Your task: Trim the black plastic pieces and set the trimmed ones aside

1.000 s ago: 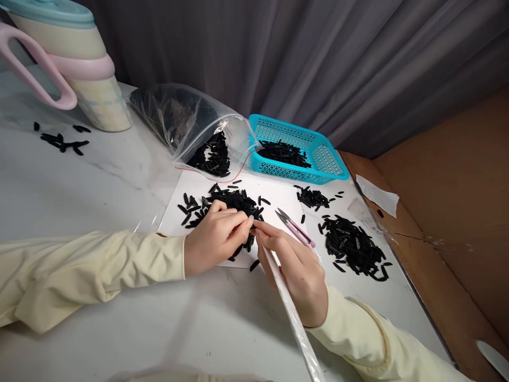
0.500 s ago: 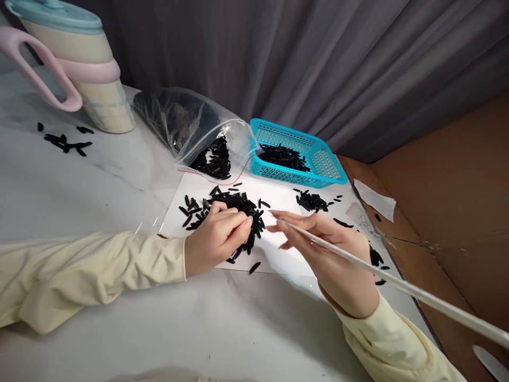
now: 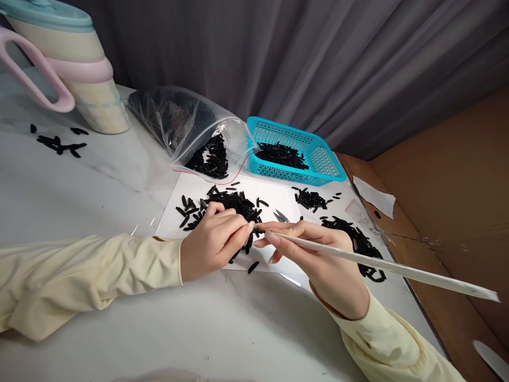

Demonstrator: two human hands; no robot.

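The left hand (image 3: pixel 214 236) rests over the near side of the main heap of slim black pieces (image 3: pixel 234 201), fingers curled in and thumb against the forefinger; whether a piece is pinched there cannot be told. The right hand (image 3: pixel 318 249) is closed on a long white rod (image 3: pixel 382 260), thumb and fingers gripping it near one end while the rest slants out over the wrist, a hold that likely gives fine control at the tip. The two hands nearly meet at the fingertips, probably because whatever is worked between them is small. The heap lies on a white sheet (image 3: pixel 278 192), against which dark pieces show clearly. Thread snips (image 3: pixel 281 216) lie partly hidden behind the right hand, presumably within easy reach. A smaller cluster (image 3: pixel 311 199) and a larger right-hand pile (image 3: pixel 371 249) sit apart, which seems to keep them from mixing. Beyond, a clear zip bag (image 3: pixel 167 114) gapes toward the heap, beside a blue basket (image 3: pixel 340 178) holding more pieces.
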